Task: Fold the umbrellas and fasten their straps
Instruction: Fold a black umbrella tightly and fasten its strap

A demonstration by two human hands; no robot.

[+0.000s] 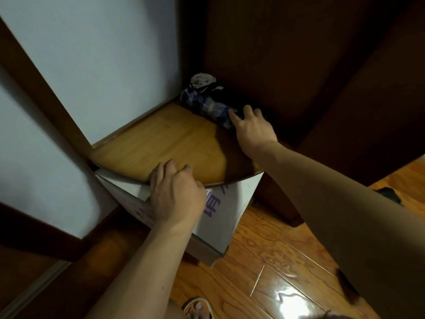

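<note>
- Right grip (249,126): my hand reaches to the far corner of the tabletop (161,139), fingers spread and nearly straight, fingertips touching the near end of the folded plaid umbrella (207,105). I am not wrapped round it; the hand lies on top of it, loosely wide.
- Left grip (174,194): my fingers are curled over the tabletop's curved front edge, the thumb side out of sight below, so I am holding the edge of the board.
- Plaid umbrella: rolled up in blue and white checks, lying on its side along the back of the tabletop, close to the dark wooden panel (287,54) on the right. I cannot tell whether its strap is fastened.
- Just behind it, in the corner, lies a second dark bundle with crumpled grey-white fabric (202,80) at its far end; it touches the plaid umbrella, and it is too shadowed for me to tell exactly what it is.
- Under the tabletop stands a white cardboard box (220,217) with purple printing on its side; what is inside it is hidden by the board.
- Tabletop: light wood grain, rounded at the front, its right part in shadow.
- Room: a pale blue-white wall (92,54) with dark wood trim to the left and behind, glossy reddish wood floor (276,261) below with a bright glare patch, and my foot in a sandal (197,308) at the bottom edge.
</note>
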